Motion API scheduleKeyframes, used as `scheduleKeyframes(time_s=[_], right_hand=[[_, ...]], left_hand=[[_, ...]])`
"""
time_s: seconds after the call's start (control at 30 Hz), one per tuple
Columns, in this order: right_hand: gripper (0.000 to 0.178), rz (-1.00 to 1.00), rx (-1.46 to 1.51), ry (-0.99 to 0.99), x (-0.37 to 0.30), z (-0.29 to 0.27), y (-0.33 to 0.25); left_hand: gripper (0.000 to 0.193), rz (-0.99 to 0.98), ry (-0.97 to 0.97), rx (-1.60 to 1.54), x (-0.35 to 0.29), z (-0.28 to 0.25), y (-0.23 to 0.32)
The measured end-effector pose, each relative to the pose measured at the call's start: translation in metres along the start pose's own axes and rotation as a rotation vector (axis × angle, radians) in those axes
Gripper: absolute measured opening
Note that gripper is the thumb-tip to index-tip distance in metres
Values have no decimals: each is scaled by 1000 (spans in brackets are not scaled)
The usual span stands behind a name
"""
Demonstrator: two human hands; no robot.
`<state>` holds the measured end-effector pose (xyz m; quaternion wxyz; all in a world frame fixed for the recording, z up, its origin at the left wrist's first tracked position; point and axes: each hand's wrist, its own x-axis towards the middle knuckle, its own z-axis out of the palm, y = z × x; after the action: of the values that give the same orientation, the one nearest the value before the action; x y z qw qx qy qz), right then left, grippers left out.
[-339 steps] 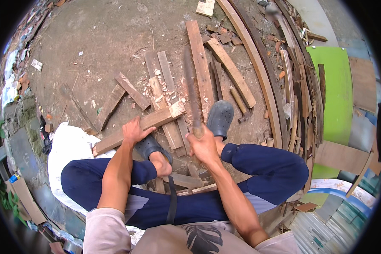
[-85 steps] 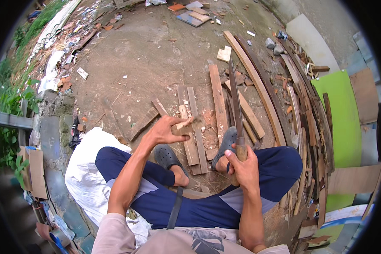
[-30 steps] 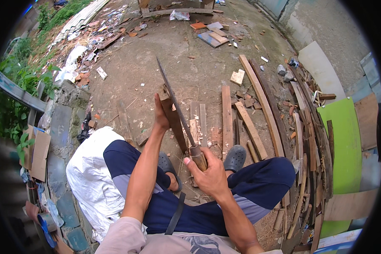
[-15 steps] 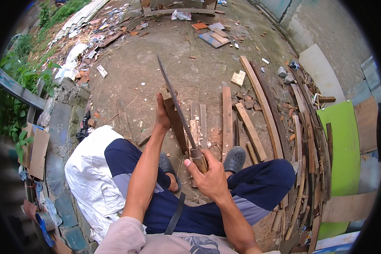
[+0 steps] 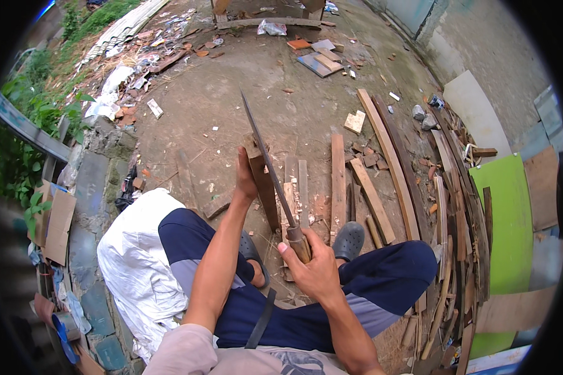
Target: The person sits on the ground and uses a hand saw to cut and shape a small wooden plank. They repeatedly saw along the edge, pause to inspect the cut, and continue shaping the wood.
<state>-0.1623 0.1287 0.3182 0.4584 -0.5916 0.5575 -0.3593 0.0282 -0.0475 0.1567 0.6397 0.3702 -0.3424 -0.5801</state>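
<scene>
My right hand (image 5: 317, 267) is wrapped round the wooden handle of a machete (image 5: 270, 165). Its long dark blade points up and away, slanting to the left. Beside the blade a dark piece of wood (image 5: 266, 195) stands on end, and the blade passes close along its right side; whether they touch I cannot tell. My left hand (image 5: 246, 176) holds the wood near its upper end, palm against the left side, with the fingers partly hidden behind it. Pale wood chips (image 5: 289, 194) lie around its lower end, between my feet.
Several wooden battens (image 5: 388, 156) lie on the ground at the right, with a stack of thin strips (image 5: 466, 219) farther right. A green board (image 5: 510, 219) leans there. White cloth (image 5: 141, 262) lies by my left knee, near a low block wall (image 5: 84, 206).
The view has shifted slightly, so the scene sits a little lower. Both hands keep their grips, and the machete stays close beside the wood.
</scene>
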Motion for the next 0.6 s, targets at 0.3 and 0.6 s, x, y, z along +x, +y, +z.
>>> scheduleKeyframes(time_s=[0.3,0.6], right_hand=[[30,99,-121,-62,-40,-20,-18],[32,183,-178,-33,-41,-39,-11]], left_hand=[[84,47,-27,-18,-45,22,-4],[67,577,128,642,-34,61,74]])
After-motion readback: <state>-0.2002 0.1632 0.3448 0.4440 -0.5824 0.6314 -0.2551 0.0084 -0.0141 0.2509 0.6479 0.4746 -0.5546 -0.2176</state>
